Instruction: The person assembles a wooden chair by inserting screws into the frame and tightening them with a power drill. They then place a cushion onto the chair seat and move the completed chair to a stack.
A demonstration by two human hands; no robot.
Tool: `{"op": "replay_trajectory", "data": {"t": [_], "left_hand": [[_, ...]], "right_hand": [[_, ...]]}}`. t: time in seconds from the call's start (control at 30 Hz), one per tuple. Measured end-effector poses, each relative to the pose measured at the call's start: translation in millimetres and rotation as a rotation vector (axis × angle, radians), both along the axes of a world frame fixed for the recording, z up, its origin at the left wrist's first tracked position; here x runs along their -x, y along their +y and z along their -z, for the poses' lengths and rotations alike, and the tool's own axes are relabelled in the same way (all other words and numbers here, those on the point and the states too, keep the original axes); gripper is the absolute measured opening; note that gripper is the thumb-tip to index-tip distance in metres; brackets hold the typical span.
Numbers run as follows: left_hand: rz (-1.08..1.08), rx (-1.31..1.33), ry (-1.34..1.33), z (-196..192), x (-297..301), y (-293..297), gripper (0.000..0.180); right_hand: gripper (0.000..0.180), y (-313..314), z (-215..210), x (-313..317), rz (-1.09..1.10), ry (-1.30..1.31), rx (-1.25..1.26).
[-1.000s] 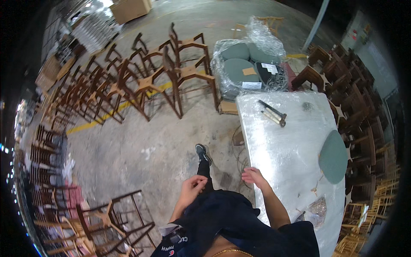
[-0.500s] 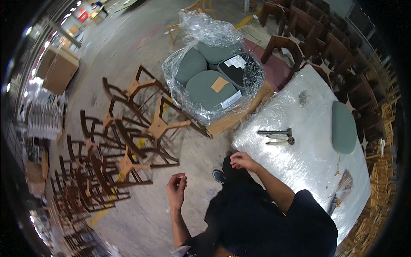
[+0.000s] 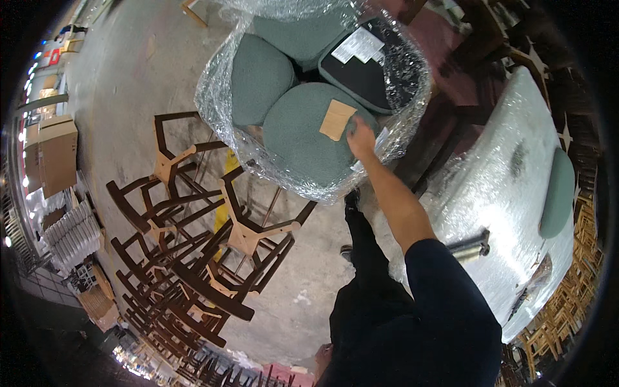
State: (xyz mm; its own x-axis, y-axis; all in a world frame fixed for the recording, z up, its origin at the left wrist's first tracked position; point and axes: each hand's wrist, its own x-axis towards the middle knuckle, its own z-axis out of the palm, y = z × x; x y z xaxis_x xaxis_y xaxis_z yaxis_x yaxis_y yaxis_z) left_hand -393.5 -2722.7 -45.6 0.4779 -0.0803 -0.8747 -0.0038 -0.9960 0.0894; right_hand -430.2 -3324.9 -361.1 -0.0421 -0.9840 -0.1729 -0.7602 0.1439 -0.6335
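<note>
My right hand (image 3: 361, 138) reaches out over a round grey-green seat cushion (image 3: 303, 148). Its fingers look loosely spread beside the right edge of a small brown cardboard piece (image 3: 337, 120) lying on that cushion; whether they touch it I cannot tell. Several such cushions sit together inside clear plastic wrap (image 3: 219, 90), among them one showing its black underside (image 3: 351, 74) with white labels. Down at the lower edge, my left hand (image 3: 324, 355) hangs by my leg, mostly hidden, its fingers not readable.
Dark wooden chair frames (image 3: 248, 235) lie tangled on the floor to the left. At right stands a plastic-wrapped stack (image 3: 496, 193) bearing hand tools (image 3: 474, 248) and another grey-green cushion (image 3: 558, 193). Cardboard boxes (image 3: 58, 155) are at far left, more wooden frames (image 3: 561, 290) at far right.
I have come closer to the wrapped cushions. My right hand has stretched forward over the front cushion, while my left hand has dropped down to the lower edge.
</note>
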Motion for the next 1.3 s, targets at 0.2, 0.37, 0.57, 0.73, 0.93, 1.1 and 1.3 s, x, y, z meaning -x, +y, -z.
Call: {"op": "replay_trajectory", "data": {"t": [0.2, 0.37, 0.57, 0.73, 0.93, 1.1, 1.3], "left_hand": [[0.463, 0.118, -0.076, 10.5, -22.6, -48.5, 0.032], [0.081, -0.024, 0.057, 6.1, -41.2, -56.4, 0.026], [0.565, 0.274, -0.138, 23.8, -40.5, -64.4, 0.029], [-0.289, 0.090, -0.022, 23.6, -50.8, -63.8, 0.042], [-0.129, 0.075, -0.011, 44.1, -58.0, -71.6, 0.040], [-0.147, 0.084, -0.032, 41.6, -55.8, -55.9, 0.038], [-0.115, 0.079, -0.044, 37.6, -80.8, -72.8, 0.032]], "right_hand": [[0.053, -89.3, 44.4, -54.0, -0.424, 0.373, -0.118], [0.057, -141.3, 84.6, -16.7, 0.101, -0.403, -0.248], [0.110, -113.4, 104.4, -5.9, 0.249, -0.105, -0.430], [0.130, -112.2, 91.3, 23.0, 0.082, -0.119, -0.595], [0.133, -118.0, 46.8, 46.8, -0.194, -0.052, -0.538], [0.132, -94.3, -31.3, 25.7, -0.488, 0.082, -0.508], [0.136, -28.2, -100.6, -65.1, -0.643, -0.171, -0.290]]}}
